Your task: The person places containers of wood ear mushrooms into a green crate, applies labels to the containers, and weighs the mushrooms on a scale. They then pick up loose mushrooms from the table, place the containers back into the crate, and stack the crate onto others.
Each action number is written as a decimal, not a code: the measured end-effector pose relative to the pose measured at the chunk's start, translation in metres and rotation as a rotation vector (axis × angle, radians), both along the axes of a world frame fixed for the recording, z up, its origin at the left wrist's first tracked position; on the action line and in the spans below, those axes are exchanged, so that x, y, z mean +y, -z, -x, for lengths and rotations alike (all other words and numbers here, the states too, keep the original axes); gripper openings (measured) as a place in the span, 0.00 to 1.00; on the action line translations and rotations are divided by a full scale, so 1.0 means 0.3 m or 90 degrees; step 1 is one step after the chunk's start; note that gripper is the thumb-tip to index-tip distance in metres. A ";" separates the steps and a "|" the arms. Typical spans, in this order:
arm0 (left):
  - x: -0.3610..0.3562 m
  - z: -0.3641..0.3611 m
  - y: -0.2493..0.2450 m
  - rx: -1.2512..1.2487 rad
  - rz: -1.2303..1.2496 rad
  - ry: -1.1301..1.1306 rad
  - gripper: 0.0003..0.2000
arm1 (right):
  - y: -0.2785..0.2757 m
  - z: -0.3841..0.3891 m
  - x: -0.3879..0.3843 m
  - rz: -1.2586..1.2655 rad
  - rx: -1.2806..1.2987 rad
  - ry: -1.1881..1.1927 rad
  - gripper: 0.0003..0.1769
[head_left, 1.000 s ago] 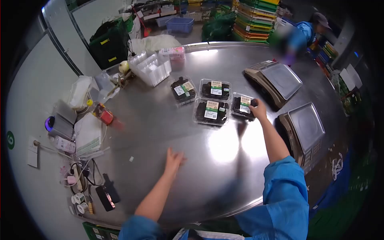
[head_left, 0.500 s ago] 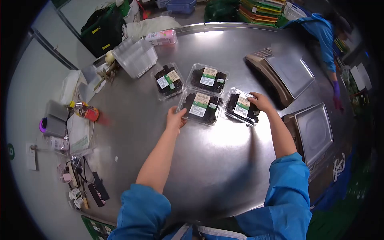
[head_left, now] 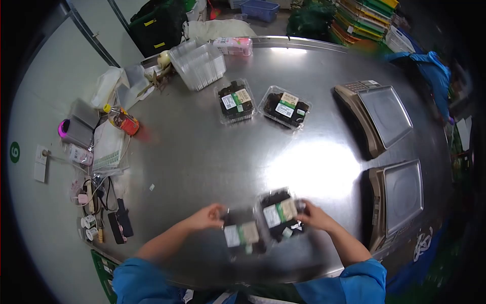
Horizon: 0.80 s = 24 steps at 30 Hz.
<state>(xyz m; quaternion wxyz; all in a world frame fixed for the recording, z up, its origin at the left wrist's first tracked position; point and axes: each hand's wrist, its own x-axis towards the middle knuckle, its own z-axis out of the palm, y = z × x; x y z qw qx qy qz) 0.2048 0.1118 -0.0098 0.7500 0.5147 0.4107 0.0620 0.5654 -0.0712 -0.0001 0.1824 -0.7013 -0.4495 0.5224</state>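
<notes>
Near the front edge of the metal table, my left hand (head_left: 208, 218) grips the left side of a clear plastic box (head_left: 243, 234) of dark contents with a paper label. This box is blurred by motion. A second labelled clear box (head_left: 280, 214) sits beside it, and the fingers of my right hand (head_left: 315, 217) are closed on its right edge. Both boxes are slightly turned, close together. Farther up lie two more such boxes, a left labelled box (head_left: 236, 103) and a right labelled box (head_left: 286, 107), with neither hand on them.
Two weighing scales (head_left: 387, 116) stand along the right side. A stack of clear trays (head_left: 197, 65) and a pink packet (head_left: 234, 46) lie at the back. On the left are a drink bottle (head_left: 122, 120), cables and a phone (head_left: 119, 223). Another person's blue sleeve (head_left: 435, 76) shows far right.
Both hands have drawn two boxes toward my body, away from the other two. The upper right box now sits turned at an angle. The view has shifted, and the other person has moved.
</notes>
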 end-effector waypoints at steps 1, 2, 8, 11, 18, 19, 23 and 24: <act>0.035 0.048 -0.022 0.036 -0.016 0.207 0.26 | -0.023 0.001 0.011 0.020 0.051 -0.091 0.40; 0.065 0.075 -0.029 0.074 -0.030 0.415 0.27 | 0.023 -0.063 0.045 -0.020 0.053 -0.208 0.42; 0.625 -0.261 -0.038 0.028 -0.205 -0.285 0.26 | -0.079 -0.327 0.784 -0.462 -0.384 0.170 0.33; 0.776 -0.422 -0.022 0.043 -0.191 -0.414 0.30 | -0.023 -0.381 1.027 -0.380 -0.593 0.132 0.37; 0.869 -0.601 0.110 0.057 -0.201 -0.403 0.21 | 0.021 -0.324 0.971 -0.143 -0.171 0.241 0.45; 0.852 -0.598 0.092 -0.047 -0.119 -0.428 0.16 | 0.059 -0.299 0.935 -0.198 -0.148 0.279 0.41; 0.676 -0.490 0.049 -0.297 -0.040 -0.469 0.10 | 0.022 -0.190 0.738 -0.289 0.332 0.528 0.26; 0.580 -0.425 -0.029 -0.336 0.000 -0.452 0.11 | -0.019 -0.171 0.668 -0.296 0.398 0.521 0.28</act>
